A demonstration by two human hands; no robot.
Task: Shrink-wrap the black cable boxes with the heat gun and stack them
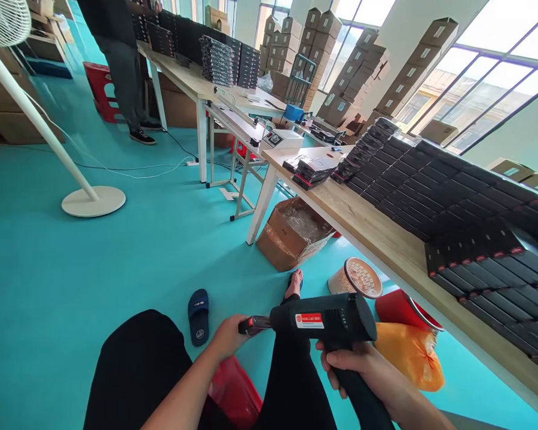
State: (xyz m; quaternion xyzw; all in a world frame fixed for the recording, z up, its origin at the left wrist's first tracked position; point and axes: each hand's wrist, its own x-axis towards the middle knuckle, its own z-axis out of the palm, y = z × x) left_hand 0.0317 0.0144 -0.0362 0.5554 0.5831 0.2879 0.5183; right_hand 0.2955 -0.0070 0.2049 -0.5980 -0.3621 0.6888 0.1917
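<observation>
My right hand (357, 362) is wrapped around the handle of a black heat gun (334, 319), which has a red and white label on its side. The gun's nozzle end points left, toward my left hand (229, 335). In that hand is a slim black box (246, 326) with a small red mark, seen nearly edge-on. It sits right at the nozzle; whether the two touch I cannot tell. Both hands are above my lap, and the fingers of my left hand are partly hidden.
On the right, a wooden table (356, 224) bears stacked black boxes (412, 185) and a small pile of wrapped boxes (314, 170). Beneath are a carton (282, 236), a wastebasket (341, 279) and an orange bag (406, 352). A fan stand (94, 201) and a standing person (121, 65) are at left.
</observation>
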